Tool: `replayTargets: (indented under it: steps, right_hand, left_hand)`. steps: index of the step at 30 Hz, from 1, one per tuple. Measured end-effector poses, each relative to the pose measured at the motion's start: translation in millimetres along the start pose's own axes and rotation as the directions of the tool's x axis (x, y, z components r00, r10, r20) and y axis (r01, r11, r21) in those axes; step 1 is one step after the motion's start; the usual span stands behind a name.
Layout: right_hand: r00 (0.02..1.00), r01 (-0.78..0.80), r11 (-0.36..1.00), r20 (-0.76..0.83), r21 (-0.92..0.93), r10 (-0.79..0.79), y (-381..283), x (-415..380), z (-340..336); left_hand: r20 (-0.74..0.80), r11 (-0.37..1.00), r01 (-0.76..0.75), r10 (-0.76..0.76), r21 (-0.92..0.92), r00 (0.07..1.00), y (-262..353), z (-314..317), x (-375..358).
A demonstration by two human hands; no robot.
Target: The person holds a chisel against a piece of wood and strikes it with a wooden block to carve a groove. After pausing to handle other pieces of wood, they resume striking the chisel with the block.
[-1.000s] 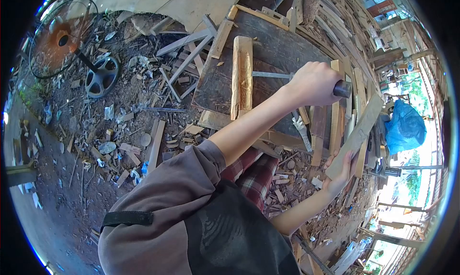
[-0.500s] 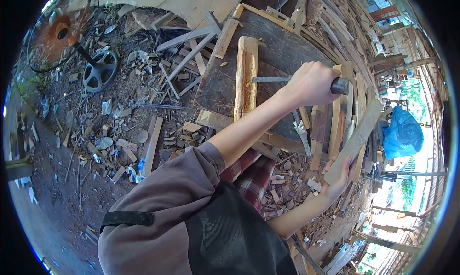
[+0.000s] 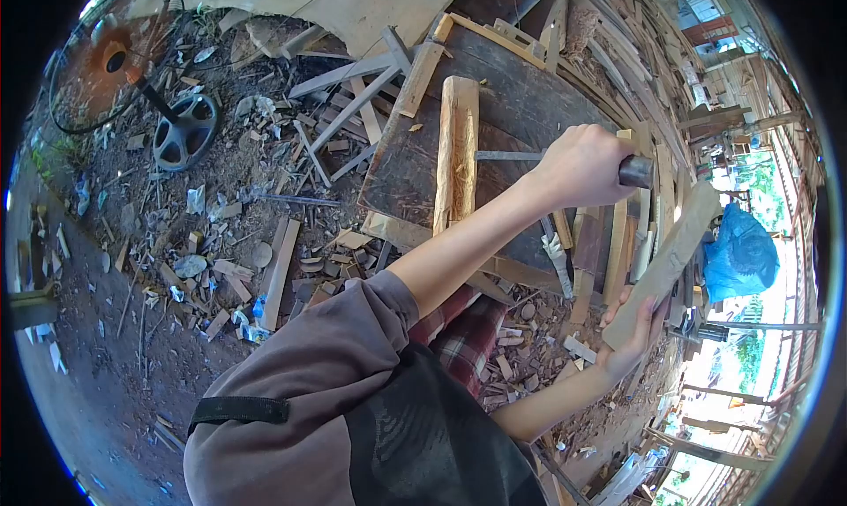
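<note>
My left hand [image 3: 584,164] is closed in a fist around a chisel [image 3: 510,156], its dark handle end sticking out past the thumb side. The blade points left, and its tip meets the hollowed face of a long wooden block [image 3: 457,153]. That block lies on a dark worn wooden workbench [image 3: 520,91], and a rough groove runs along it. Lower right, my right hand [image 3: 631,334] grips the near end of a flat, thick wooden bat [image 3: 666,268]. The bat slants up to the right, apart from the chisel handle.
Wood strips [image 3: 587,250] and a brush-like tool [image 3: 558,259] lie along the bench's near right side. Offcuts and chips litter the ground. A fan with an orange hub [image 3: 115,60] stands at upper left, and a blue plastic bag [image 3: 741,250] hangs at right.
The view has shifted slightly, so the bench, block and left hand appear a little lower and further right. The bat has moved slightly. Both hands keep their holds.
</note>
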State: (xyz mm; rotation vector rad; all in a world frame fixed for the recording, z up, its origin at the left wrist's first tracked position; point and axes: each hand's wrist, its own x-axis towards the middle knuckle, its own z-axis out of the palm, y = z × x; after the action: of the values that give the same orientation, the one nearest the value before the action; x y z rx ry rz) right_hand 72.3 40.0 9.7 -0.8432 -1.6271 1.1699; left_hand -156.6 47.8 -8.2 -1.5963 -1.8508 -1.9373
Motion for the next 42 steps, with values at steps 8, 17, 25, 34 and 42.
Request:
replayTargets:
  steps: [8, 17, 25, 34, 42]
  right_hand:
    - [0.956, 0.267, 0.955, -0.159, 0.128, -0.246, -13.8, 18.7, 22.3]
    - [0.972, 0.23, 0.951, 0.002, 0.206, -0.236, -26.7, 35.6, 12.8]
    - [0.995, 0.068, 0.993, 0.075, -0.098, -0.06, -4.2, 46.7, 4.6]
    - [0.982, 0.186, 0.966, 0.016, -0.179, -0.186, -10.6, 37.1, 51.4]
    - [0.995, 0.103, 0.993, 0.018, -0.051, -0.102, 0.5, 40.9, 41.2]
  left_hand:
    - [0.055, 0.989, 0.139, -0.136, -0.049, 0.989, -2.1, 4.5, 6.5]
    - [0.049, 0.98, 0.173, -0.169, -0.094, 0.984, -3.8, -7.5, 10.9]
    - [0.101, 0.978, 0.201, -0.194, -0.06, 0.976, -7.0, 3.8, 11.1]
    - [0.107, 0.973, 0.214, -0.205, -0.08, 0.973, -6.6, -0.8, 9.5]
    - [0.157, 0.974, 0.219, -0.208, -0.06, 0.966, -5.8, -0.4, 7.3]
